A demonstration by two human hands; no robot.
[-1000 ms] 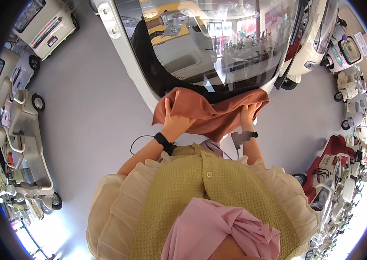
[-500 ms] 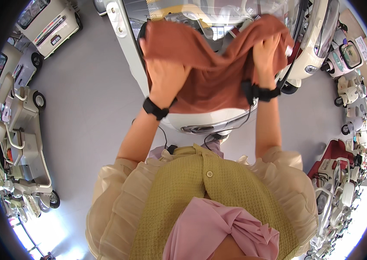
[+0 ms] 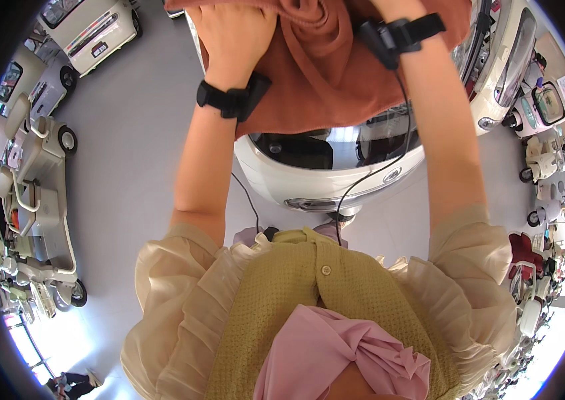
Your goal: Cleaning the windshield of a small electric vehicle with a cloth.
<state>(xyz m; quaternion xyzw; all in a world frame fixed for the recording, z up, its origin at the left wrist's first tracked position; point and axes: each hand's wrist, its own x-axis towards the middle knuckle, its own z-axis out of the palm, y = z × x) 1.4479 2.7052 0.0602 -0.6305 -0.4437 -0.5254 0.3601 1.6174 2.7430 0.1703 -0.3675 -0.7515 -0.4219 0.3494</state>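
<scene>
A rust-red cloth (image 3: 322,93) hangs from both hands over the front of a small cream vehicle (image 3: 336,180). My left hand (image 3: 236,33) is closed on the cloth's left part, knuckles up. At the top edge, my right hand (image 3: 399,8) holds the right part; its fingers are mostly cut off by the frame. Below the cloth's lower hem, the vehicle's dark windscreen (image 3: 302,150) shows. Its upper part is covered by the cloth. Black straps with small boxes sit on both wrists, and cables hang from them.
Another cream vehicle (image 3: 502,80) stands close on the right. Along the left are a cream van (image 3: 99,40) and an open cart (image 3: 46,193). Scooters (image 3: 542,153) line the right side. A person (image 3: 76,383) is at the lower left. Grey floor (image 3: 129,167) lies between.
Both hands have moved forward and up in the view, carrying the cloth with them. The cloth has bunched into folds between them. More of the windscreen and the vehicle's front now shows.
</scene>
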